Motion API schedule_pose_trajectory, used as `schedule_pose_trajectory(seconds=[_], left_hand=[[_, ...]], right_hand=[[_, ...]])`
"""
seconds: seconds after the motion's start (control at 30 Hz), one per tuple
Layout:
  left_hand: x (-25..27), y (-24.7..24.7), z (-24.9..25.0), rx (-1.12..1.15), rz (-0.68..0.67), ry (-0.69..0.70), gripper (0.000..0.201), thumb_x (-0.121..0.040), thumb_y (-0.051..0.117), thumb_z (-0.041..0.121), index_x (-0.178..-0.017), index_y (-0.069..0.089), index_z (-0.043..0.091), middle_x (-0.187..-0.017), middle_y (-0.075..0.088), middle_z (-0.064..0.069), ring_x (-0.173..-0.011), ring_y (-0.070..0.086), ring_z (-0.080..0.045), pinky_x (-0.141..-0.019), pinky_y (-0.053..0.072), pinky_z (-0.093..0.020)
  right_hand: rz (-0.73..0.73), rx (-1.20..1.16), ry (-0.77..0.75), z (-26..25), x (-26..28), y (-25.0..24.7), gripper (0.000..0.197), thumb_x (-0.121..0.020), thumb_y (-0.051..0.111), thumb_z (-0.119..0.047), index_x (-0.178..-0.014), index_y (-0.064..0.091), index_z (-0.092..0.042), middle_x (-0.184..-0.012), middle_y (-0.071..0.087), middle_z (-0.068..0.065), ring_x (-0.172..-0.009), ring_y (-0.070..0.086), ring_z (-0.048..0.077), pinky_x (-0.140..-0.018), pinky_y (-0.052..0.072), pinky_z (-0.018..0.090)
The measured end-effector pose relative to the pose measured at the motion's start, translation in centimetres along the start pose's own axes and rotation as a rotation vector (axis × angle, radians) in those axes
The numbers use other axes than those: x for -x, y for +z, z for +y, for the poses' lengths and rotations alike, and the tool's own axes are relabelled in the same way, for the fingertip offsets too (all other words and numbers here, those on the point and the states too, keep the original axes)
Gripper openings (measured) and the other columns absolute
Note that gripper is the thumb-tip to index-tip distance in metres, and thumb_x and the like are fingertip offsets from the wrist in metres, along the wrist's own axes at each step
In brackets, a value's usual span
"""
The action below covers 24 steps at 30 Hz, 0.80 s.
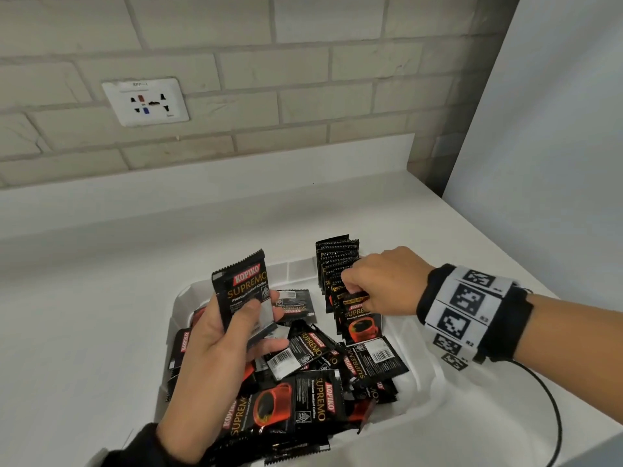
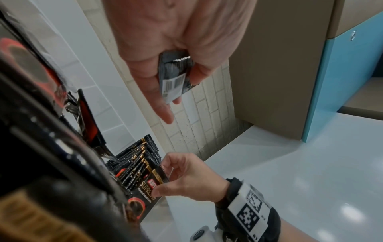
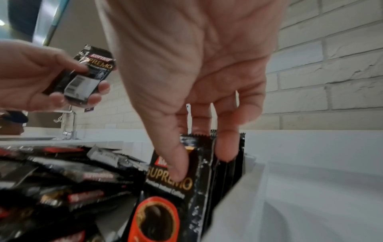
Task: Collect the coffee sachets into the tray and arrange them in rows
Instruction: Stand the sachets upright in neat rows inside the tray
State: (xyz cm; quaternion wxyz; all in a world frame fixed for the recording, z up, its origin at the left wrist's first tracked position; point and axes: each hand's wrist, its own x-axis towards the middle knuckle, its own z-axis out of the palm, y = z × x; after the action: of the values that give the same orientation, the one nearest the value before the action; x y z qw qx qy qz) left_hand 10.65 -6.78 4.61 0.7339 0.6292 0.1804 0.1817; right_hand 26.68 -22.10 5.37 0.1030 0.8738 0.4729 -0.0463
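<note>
Head view: black coffee sachets lie in a loose heap inside the white tray, covering its near and left parts. Along the tray's right side a row of sachets stands on edge, packed one behind the other. The right hand reaches down onto the front of that row, thumb and fingers pinching the front sachet, thumb on its printed face. The left hand is raised over the heap, its thumb and curled fingers pinching a single sachet held upright. The tray sits on a white surface below a brick wall with a socket plate
</note>
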Motion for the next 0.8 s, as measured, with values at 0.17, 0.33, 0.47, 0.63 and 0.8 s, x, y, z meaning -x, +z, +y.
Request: schedule_pose_trajectory(seconds=[0.17, 0.33, 0.47, 0.63, 0.8], left_hand=[[-0.2, -0.1, 0.1, 0.072, -0.063, -0.139, 0.024, -0.095, 0.040, 0.015, -0.099, 0.063, 0.017, -0.094, 0.074, -0.004, -0.083, 0.071, -0.021, -0.057, 0.059, -0.028], [-0.5, 0.1, 0.0, 0.094, -0.111, -0.266, 0.026, -0.096, 0.038, 0.015, -0.101, 0.063, 0.009, -0.092, 0.074, -0.009, -0.077, 0.071, -0.021, -0.060, 0.060, -0.033], [-0.2, 0.5, -0.1, -0.307, -0.233, -0.029, 0.036, -0.077, 0.044, 0.040, -0.102, 0.056, 0.062, -0.110, 0.065, 0.021, -0.092, 0.061, 0.003, -0.091, 0.042, -0.022], [0.3, 1.2, -0.9, -0.849, -0.306, 0.283, 0.065, -0.065, 0.017, 0.060, -0.126, -0.005, 0.058, -0.111, 0.028, 0.024, -0.108, 0.020, 0.008, -0.091, 0.014, 0.005], [0.6, 1.3, -1.4, -1.007, -0.230, 0.409, 0.079, -0.063, 0.019, 0.068, -0.119, -0.031, 0.045, -0.106, 0.008, 0.021, -0.105, 0.004, 0.005, -0.089, 0.011, 0.002]], right_hand=[[0.005, -0.010, 0.047, 0.1, 0.4, -0.5, 0.014, -0.086, 0.054, -0.025, -0.094, 0.043, -0.026, -0.105, 0.056, -0.007, -0.077, 0.044, 0.015, -0.049, 0.020, 0.022], [0.108, -0.110, 0.134, 0.7, 1.4, -3.3, 0.025, -0.087, 0.052, -0.046, -0.105, 0.051, -0.029, -0.102, 0.054, -0.012, -0.081, 0.047, 0.008, -0.064, 0.034, 0.026], [0.110, -0.839, 0.160, -0.7, 2.1, -5.7, 0.033, -0.080, 0.054, -0.054, -0.093, 0.061, -0.025, -0.083, 0.065, -0.009, -0.063, 0.056, 0.002, -0.061, 0.044, 0.020], [-0.142, -1.385, 0.069, -2.5, 2.3, -5.4, 0.046, -0.071, 0.062, -0.041, -0.108, 0.060, -0.015, -0.084, 0.070, 0.003, -0.062, 0.063, 0.012, -0.051, 0.049, 0.018], [-0.088, -1.463, 0.107, -1.9, 2.0, -4.4, 0.032, -0.079, 0.065, 0.003, -0.102, 0.058, -0.018, -0.068, 0.070, -0.006, -0.059, 0.066, 0.008, -0.048, 0.052, 0.017]])
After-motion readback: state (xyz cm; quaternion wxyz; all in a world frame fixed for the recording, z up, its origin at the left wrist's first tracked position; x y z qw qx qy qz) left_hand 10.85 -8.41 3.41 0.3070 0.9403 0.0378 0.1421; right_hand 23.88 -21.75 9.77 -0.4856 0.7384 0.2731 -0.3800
